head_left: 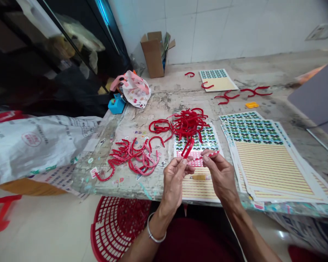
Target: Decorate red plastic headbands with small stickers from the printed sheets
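My left hand (175, 178) pinches a red curved band (189, 148) between thumb and fingers, with the band's bend pointing away from me. My right hand (221, 176) is closed on a thin pink-and-white strip (199, 158) that runs across to my left fingertips. Whether the strip touches the band is hidden by the fingers. Under both hands lies a printed sticker sheet (187, 189) with rows of small pictures, a pink patch and bare striped backing. Just beyond is a tangled pile of red bands (190, 123). Red bands with pink-patterned strips (135, 156) lie to the left.
Overlapping sticker sheets (270, 163) cover the table's right side; another sheet (221, 84) lies farther back. A cardboard box (153, 58), a pink-handled bag (136, 91) and a blue container (116, 104) stand back left. A red basket (98, 222) sits below the table's front edge.
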{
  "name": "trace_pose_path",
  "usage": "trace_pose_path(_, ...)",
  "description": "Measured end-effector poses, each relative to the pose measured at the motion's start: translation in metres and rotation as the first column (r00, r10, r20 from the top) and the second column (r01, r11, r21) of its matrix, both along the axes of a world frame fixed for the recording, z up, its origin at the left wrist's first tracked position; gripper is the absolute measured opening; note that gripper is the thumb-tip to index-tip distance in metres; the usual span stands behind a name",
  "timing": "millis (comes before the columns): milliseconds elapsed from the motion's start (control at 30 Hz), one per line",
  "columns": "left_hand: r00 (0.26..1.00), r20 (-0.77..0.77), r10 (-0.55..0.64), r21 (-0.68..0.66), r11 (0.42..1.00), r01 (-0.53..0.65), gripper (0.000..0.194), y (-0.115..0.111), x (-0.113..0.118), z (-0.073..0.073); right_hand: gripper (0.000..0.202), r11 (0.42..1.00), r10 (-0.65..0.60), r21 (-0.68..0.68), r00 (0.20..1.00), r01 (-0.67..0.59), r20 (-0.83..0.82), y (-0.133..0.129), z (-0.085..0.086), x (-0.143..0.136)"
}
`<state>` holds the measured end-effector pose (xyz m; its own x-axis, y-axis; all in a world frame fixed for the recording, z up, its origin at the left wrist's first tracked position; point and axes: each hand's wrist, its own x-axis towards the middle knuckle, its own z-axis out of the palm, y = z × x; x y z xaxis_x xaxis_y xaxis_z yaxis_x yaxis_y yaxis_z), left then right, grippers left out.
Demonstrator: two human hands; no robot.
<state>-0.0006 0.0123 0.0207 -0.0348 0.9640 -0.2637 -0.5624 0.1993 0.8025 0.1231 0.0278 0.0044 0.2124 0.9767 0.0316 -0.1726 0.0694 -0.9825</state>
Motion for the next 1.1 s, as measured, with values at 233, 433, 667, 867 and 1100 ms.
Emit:
trace_pose_path(233, 0.995, -0.093, -0.043, 0.017, 0.999, 0.044, 0.014, -0.003, 0.002, -0.008, 0.008, 0.966, 0.231, 0.086, 0.964, -0.244, 0.135, 0.015, 0.024, 0.006)
trace_pose_path(433, 0.995, -0.086, -0.053, 0.017, 0.998, 0.055, 0.01, -0.003, 0.002, -0.008, 0.013, 0.944, 0.32, 0.054, 0.942, -0.326, 0.103, 0.021, 0.016, 0.004)
trace_pose_path(667, 0.989, -0.133, -0.062, 0.028, 0.997, 0.067, 0.014, -0.004, 0.004, -0.006, 0.019, 0.945, 0.323, 0.023, 0.942, -0.326, 0.096, 0.022, 0.013, 0.008)
trace_pose_path(867, 0.98, -0.192, -0.052, 0.029, 0.998, 0.059, 0.016, -0.004, 0.004, -0.004, 0.023, 0.948, 0.312, 0.021, 0.943, -0.316, 0.112, 0.021, 0.012, 0.006)
trace_pose_path(1100, 0.981, -0.181, -0.067, 0.027, 0.997, 0.073, 0.016, -0.005, 0.004, -0.005, 0.012, 0.951, 0.292, 0.056, 0.946, -0.303, 0.143, 0.021, 0.01, 0.006)
